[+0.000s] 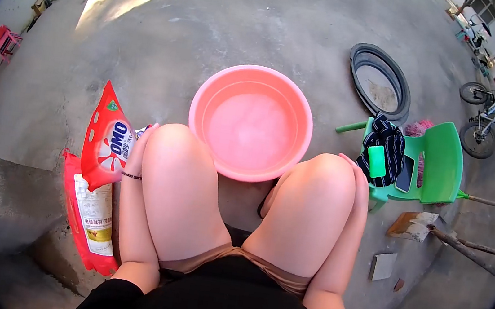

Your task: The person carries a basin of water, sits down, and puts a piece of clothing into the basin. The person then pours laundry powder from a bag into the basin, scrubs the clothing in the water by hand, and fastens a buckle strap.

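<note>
My left hand (pixel 141 152) rests flat against the outer side of my left knee, partly hidden by it, with a dark band at the wrist. Beside it stands a red OMO laundry detergent bag (pixel 106 142). Against the outer side of my right knee lies my right hand (pixel 357 172), flat and holding nothing that I can see. In front of my knees a round pink basin (pixel 244 173) sits on the ground, with what looks like clear water inside.
A red sack (pixel 72 206) lies at left. On the green chair (pixel 444 158) at right are dark striped cloth (pixel 381 133), a bright green block (pixel 376 161) and a phone (pixel 404 174). Beyond are a tire (pixel 403 90), a bicycle (pixel 483 120) and a shovel (pixel 413 226).
</note>
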Action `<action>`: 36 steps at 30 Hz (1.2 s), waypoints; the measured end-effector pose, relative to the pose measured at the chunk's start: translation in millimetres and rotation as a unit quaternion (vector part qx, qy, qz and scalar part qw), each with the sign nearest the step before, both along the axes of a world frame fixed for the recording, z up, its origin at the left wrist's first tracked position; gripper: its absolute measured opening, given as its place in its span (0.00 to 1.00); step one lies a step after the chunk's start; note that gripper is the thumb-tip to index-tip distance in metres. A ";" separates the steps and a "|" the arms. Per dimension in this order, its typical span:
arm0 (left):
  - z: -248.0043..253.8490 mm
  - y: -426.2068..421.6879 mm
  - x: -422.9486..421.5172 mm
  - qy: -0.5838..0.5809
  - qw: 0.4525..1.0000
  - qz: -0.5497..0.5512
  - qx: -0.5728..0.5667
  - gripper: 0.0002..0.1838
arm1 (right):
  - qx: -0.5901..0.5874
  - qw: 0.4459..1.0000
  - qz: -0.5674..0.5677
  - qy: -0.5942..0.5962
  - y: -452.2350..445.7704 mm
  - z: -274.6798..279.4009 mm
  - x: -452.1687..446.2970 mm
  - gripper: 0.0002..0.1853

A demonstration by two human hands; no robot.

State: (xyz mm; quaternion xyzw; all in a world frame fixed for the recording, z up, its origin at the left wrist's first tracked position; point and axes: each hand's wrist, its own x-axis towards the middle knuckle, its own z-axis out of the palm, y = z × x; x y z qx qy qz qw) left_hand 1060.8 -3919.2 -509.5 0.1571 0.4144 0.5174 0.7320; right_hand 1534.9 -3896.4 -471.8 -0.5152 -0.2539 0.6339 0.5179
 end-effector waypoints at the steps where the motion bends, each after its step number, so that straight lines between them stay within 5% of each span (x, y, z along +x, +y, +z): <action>1: 5.7 -15.5 -6.1 -0.030 0.999 0.031 0.030 0.24 | 0.046 0.998 -0.020 -0.036 -14.7 15.9 -8.8 0.22; 7: 29.9 -93.0 27.3 0.225 0.958 0.145 0.101 0.27 | 0.164 0.971 -0.054 -0.166 -83.5 19.4 -28.6 0.28; 10: 28.4 -151.6 56.0 0.346 0.920 0.140 0.119 0.29 | 0.027 0.989 -0.065 -0.126 -145.5 -9.6 -29.7 0.29; 13: -32.8 -218.2 38.6 0.337 0.934 0.111 0.029 0.30 | -0.094 0.989 -0.067 -0.092 -191.3 -36.7 -18.7 0.30; 15: -22.1 -229.7 47.5 0.350 0.931 0.097 -0.019 0.32 | -0.137 0.986 -0.061 -0.078 -203.4 -53.0 -7.3 0.31; 20: 11.8 -214.4 59.4 0.332 0.931 0.141 -0.053 0.32 | -0.020 0.986 -0.117 -0.114 -189.0 -29.5 -22.6 0.31; 23: 73.7 -189.5 106.7 0.538 0.729 0.211 0.366 0.28 | 0.274 0.917 -0.121 -0.262 -177.6 46.8 -69.5 0.26; 26: 114.9 -172.7 111.5 0.609 0.659 0.003 0.442 0.19 | 0.437 0.811 0.038 -0.387 -155.9 68.8 -88.5 0.22; 29: 110.3 -124.7 126.9 0.627 0.673 -0.086 0.383 0.17 | 0.368 0.841 0.080 -0.390 -95.9 63.0 -150.2 0.19; 30: 106.8 -113.5 127.9 0.657 0.648 -0.117 0.367 0.16 | 0.347 0.833 0.097 -0.421 -76.3 47.2 -166.5 0.19; 32: 91.6 -96.2 127.0 0.712 0.593 -0.177 0.331 0.15 | 0.283 0.733 0.211 -0.581 -47.4 3.4 -189.8 0.18; 34: 62.2 -90.2 120.4 0.701 0.613 -0.295 0.214 0.15 | 0.199 0.714 0.280 -0.610 -22.3 -48.2 -214.0 0.17; 36: 22.3 -92.0 116.0 0.698 0.595 -0.383 0.114 0.17 | 0.203 0.697 0.231 -0.648 -16.4 -116.2 -224.3 0.17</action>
